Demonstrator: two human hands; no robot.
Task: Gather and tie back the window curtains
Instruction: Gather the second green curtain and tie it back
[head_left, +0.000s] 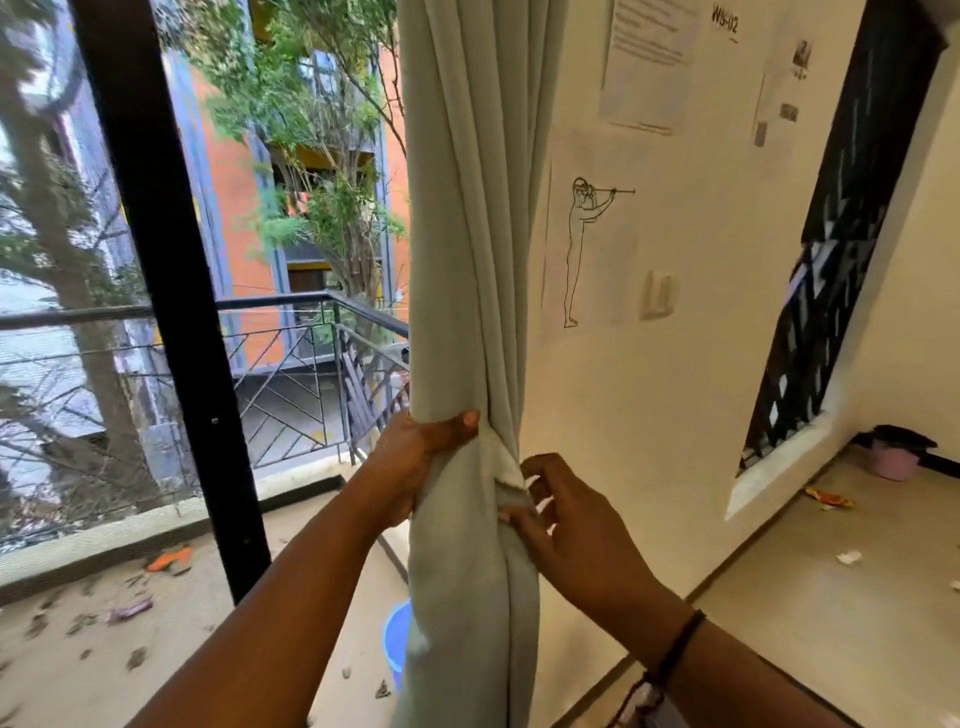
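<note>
Head view, frame centre: left hand (415, 462) grips the upright curtain (467, 260) bundle; right hand (566, 519), fingers loosely spread, touches the white tie (506, 465) just right of it.

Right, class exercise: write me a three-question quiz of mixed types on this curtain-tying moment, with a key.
1. True or false: the left hand grips the gathered curtain.
2. The right hand works at the: A) light switch B) curtain's folds C) pink bucket
3. Fill in: the line drawing hangs on the ____.

Key: 1 true; 2 B; 3 wall.
</note>
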